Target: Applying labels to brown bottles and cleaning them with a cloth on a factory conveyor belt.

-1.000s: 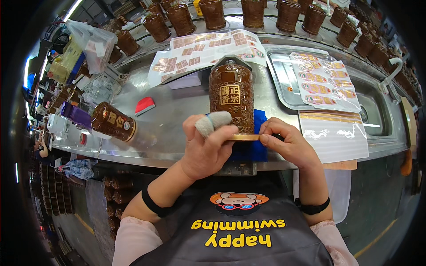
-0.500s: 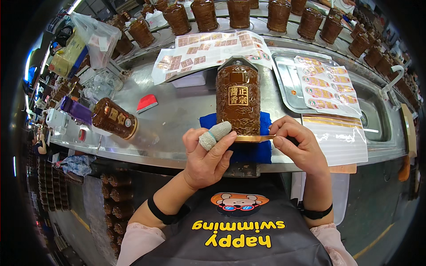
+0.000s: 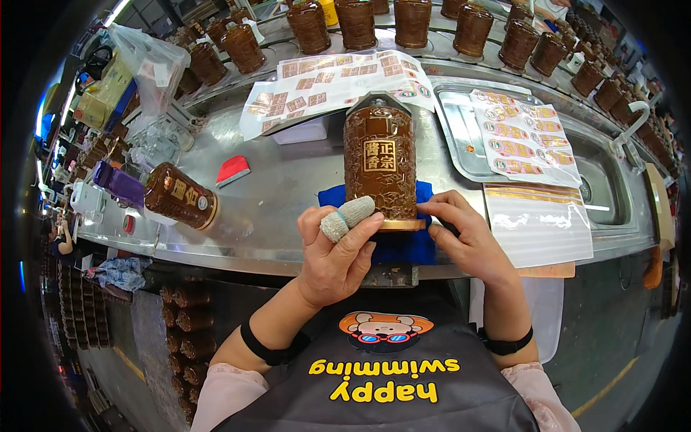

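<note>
A brown glass bottle [image 3: 380, 162] with raised patterning lies on a folded blue cloth [image 3: 403, 248], its base toward me. A thin gold strip [image 3: 402, 225] runs across its lower end. My left hand [image 3: 337, 248] is closed at the base's left side, thumb pressing the strip against the glass. Grey covers [image 3: 355, 210] sit on two of its fingers. At the base's right side is my right hand [image 3: 471, 237], its index fingertip by the glass and its thumb a little apart from the index finger, close to the strip's right end.
Another brown bottle with a purple ribbon [image 3: 180, 196] lies at left, near a red-and-white pad [image 3: 232, 170]. Sticker sheets [image 3: 331, 83] lie behind the bottle, more [image 3: 522, 137] on a metal tray [image 3: 455, 129]. A sink [image 3: 604, 191] is at right; several bottles [image 3: 358, 25] line the back conveyor.
My right hand has moved left, closer to the base, and its thumb and index finger have parted. The strip's stretched-out right end now lies at the base. Bottles on the conveyor have shifted right.
</note>
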Action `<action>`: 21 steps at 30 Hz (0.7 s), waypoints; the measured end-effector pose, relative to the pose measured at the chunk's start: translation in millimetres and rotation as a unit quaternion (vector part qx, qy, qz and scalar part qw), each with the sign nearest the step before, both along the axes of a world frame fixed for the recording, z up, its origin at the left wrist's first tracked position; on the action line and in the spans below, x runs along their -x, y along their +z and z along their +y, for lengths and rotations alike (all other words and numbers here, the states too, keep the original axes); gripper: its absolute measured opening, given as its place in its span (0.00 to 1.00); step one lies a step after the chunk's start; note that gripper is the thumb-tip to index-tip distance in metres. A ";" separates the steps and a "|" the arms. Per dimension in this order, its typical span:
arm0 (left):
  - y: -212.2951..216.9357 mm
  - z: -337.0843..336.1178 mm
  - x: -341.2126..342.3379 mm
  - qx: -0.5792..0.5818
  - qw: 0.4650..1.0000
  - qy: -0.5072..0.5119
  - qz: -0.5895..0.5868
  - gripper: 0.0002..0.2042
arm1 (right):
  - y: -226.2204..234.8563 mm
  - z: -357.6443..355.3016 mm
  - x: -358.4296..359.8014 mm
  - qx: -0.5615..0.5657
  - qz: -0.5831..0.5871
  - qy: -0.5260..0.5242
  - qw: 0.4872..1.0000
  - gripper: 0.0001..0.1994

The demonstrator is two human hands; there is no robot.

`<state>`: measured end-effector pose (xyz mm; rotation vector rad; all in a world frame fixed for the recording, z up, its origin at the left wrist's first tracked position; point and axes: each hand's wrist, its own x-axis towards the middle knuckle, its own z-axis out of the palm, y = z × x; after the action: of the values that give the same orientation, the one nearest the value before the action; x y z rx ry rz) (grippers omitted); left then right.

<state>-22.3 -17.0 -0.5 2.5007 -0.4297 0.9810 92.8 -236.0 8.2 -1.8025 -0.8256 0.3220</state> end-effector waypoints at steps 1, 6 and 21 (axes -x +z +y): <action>0.5 0.2 -0.1 -0.002 1.000 -0.001 0.000 0.19 | 0.3 -0.8 -0.3 -0.002 -0.007 0.005 1.000 0.12; -2.5 1.3 0.2 0.022 1.000 0.003 0.001 0.20 | 5.0 -4.8 -0.7 -0.023 -0.013 0.029 0.999 0.09; -14.8 -3.2 5.9 0.063 0.998 0.027 0.000 0.27 | 55.5 1.6 6.0 -0.091 0.028 0.070 0.993 0.06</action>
<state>-28.2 -20.2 -15.2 2.4106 -0.2918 0.9958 86.8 -234.4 63.7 -1.5627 -0.9149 0.3738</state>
